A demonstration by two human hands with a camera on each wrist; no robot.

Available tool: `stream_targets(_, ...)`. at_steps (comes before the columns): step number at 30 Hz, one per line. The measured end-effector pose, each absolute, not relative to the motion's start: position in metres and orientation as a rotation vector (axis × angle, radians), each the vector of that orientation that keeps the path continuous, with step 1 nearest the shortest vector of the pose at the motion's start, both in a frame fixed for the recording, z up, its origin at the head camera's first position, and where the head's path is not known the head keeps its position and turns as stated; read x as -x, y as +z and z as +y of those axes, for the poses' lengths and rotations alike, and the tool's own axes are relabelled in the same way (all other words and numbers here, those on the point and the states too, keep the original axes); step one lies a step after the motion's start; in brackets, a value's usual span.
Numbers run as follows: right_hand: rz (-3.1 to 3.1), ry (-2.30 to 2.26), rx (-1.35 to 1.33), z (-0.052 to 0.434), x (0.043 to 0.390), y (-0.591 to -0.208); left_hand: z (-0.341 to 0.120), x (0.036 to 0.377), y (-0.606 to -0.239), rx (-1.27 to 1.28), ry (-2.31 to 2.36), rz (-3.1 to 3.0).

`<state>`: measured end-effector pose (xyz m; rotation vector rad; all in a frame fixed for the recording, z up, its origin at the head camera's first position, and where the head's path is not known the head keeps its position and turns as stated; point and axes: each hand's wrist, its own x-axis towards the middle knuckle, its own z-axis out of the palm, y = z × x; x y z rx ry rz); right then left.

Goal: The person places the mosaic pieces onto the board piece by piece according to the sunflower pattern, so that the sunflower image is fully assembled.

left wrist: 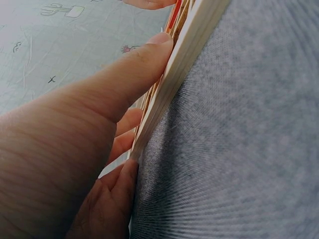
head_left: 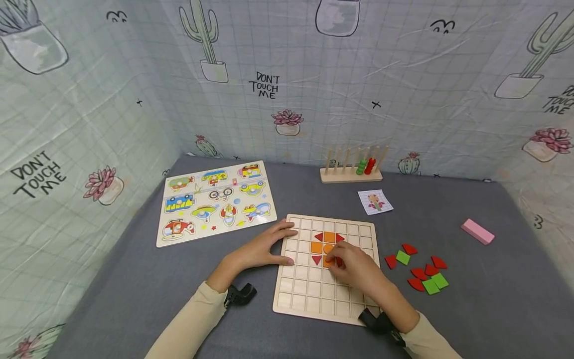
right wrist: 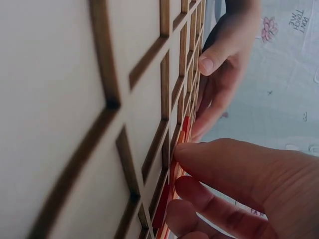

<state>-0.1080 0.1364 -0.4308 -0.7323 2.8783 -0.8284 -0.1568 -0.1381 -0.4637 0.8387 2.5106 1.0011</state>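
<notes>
A light wooden grid board (head_left: 301, 286) lies on the table before me. My left hand (head_left: 262, 245) steadies its left edge, thumb and fingers spread; the thumb (left wrist: 149, 57) rests against the rim in the left wrist view. With curled thumb and fingers, my right hand (head_left: 356, 265) pinches at an orange square (head_left: 327, 262) low in the pattern, its fingertips partly covering the piece. Around it lie an orange circle (head_left: 328, 248), two more orange squares, (head_left: 316, 248) and red triangles (head_left: 316, 260). Another red piece (right wrist: 161, 206) shows beside the right fingertips in the right wrist view.
Loose red quarter-round pieces (head_left: 416, 284) and green squares (head_left: 431, 286) lie right of the board. Farther right is a pink block (head_left: 478, 231). Behind stand a pattern card (head_left: 375, 202) and a peg rack (head_left: 350, 175); a vehicle puzzle (head_left: 217, 203) lies at back left.
</notes>
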Motion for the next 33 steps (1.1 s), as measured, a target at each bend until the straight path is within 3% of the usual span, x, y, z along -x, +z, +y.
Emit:
stream_targets(13,2.861,-0.913,0.771,0.149,0.104,-0.431,-0.138,0.155,-0.463,-0.845,1.003,2.498)
stream_targets(33,2.936,-0.925,0.523,0.213,0.105,-0.421,-0.138,0.156,-0.463,-0.843,1.016,2.495)
